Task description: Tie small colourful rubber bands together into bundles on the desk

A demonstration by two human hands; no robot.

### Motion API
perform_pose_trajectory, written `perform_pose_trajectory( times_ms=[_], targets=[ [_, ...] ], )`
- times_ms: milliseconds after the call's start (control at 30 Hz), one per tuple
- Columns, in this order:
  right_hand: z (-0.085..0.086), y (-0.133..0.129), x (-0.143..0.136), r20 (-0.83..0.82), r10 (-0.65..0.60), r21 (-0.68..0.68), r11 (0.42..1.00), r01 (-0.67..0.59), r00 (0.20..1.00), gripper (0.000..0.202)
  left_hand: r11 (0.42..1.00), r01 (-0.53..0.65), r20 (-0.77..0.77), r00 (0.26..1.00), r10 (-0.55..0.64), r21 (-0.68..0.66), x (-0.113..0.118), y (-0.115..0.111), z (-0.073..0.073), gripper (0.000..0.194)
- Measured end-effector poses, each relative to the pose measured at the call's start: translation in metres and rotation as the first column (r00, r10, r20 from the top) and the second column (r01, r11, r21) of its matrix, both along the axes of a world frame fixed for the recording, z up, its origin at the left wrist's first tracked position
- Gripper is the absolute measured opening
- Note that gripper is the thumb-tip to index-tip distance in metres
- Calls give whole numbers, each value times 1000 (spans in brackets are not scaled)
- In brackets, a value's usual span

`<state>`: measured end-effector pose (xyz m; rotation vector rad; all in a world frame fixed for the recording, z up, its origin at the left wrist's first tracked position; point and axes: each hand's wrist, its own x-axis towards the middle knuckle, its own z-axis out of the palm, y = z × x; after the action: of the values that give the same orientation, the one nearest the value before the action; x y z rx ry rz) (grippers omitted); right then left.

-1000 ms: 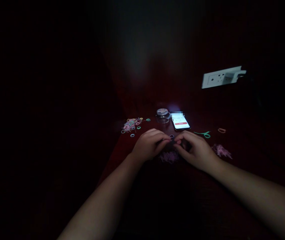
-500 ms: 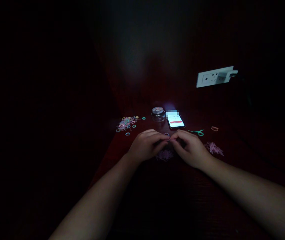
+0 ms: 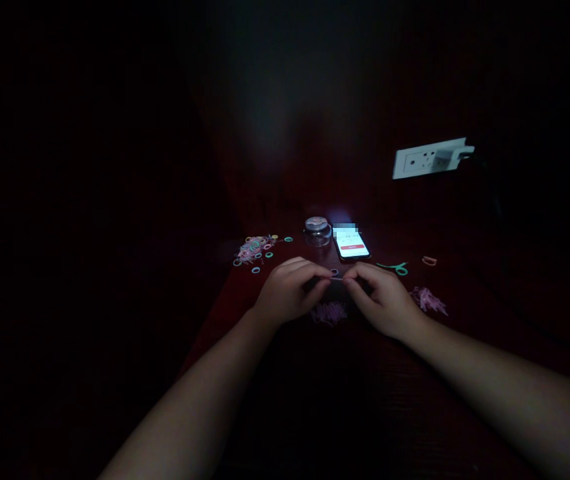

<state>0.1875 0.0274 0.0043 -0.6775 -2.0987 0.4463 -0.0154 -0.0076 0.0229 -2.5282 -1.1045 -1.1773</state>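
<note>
Between my two hands stretches a thin pale pinkish strip. My left hand pinches its left end with thumb and forefinger. The right end is pinched by my right hand. A small ring lies on the table just beyond the strip. Below my fingers is a loose heap of thin purple-pink strips. Another heap of pink strips lies beside my right wrist.
A dark red table meets a wall. Behind my hands stand a lidded clear jar and a lit phone. Coloured rings and strips are piled left; green scissors and an orange-pink band lie right. A wall socket holds a plug.
My fingertips have moved slightly apart, and more of the pale strip shows between them. The things on the table lie as before; the view has tilted a little.
</note>
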Motion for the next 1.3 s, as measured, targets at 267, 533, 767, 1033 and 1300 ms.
perform_pose_trajectory(
  times_ms=[267,533,767,1033,1300],
  targets=[
    [0,0,0,11,22,-3,1000,-22,1000,18,1000,-11,1,1000,11,-23,1,0,0,11],
    [-1,-1,0,8,38,6,999,-38,999,18,999,-3,2,1000,3,-35,-1,2,-1,11],
    [0,-1,-1,-4,39,22,999,-39,999,17,998,-13,-15,1000,12,-60,-3,2,-2,10],
    [0,-1,-2,-20,46,24,999,-45,999,16,998,-3,-31,1000,1,-70,-2,2,-1,11],
    [-2,-1,-2,-19,44,-4,999,-44,999,9,998,-12,-37,999,10,-60,-1,1,1,10]
  ],
)
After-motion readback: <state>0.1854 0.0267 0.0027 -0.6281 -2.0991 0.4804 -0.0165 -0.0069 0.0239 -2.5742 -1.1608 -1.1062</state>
